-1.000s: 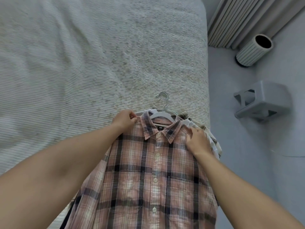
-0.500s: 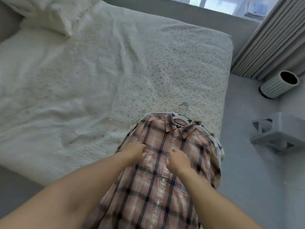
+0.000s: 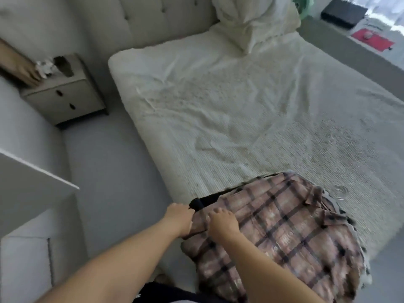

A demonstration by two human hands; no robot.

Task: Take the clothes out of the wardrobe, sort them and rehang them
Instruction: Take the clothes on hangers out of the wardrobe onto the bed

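Note:
A pink and black plaid shirt (image 3: 290,226) lies on top of a pile of hangered clothes at the near corner of the bed (image 3: 251,119). A black garment (image 3: 205,199) shows under its left edge. My left hand (image 3: 178,216) grips the left edge of the pile where the black garment sticks out. Fingers bent, my right hand (image 3: 222,221) presses on the plaid shirt just right of the left hand. A hanger hook (image 3: 342,190) peeks out past the collar, blurred.
A pillow (image 3: 251,20) lies at the head of the bed. A bedside cabinet (image 3: 63,92) stands at the left, with grey floor (image 3: 113,171) between it and me. A white panel edge (image 3: 32,178) juts in from the left. A ledge with a red item runs far right.
The view has swung left, showing the headboard and bedside cabinet. Both hands slid from the collar down to the shirt's left edge, and the left hand took hold of the pile.

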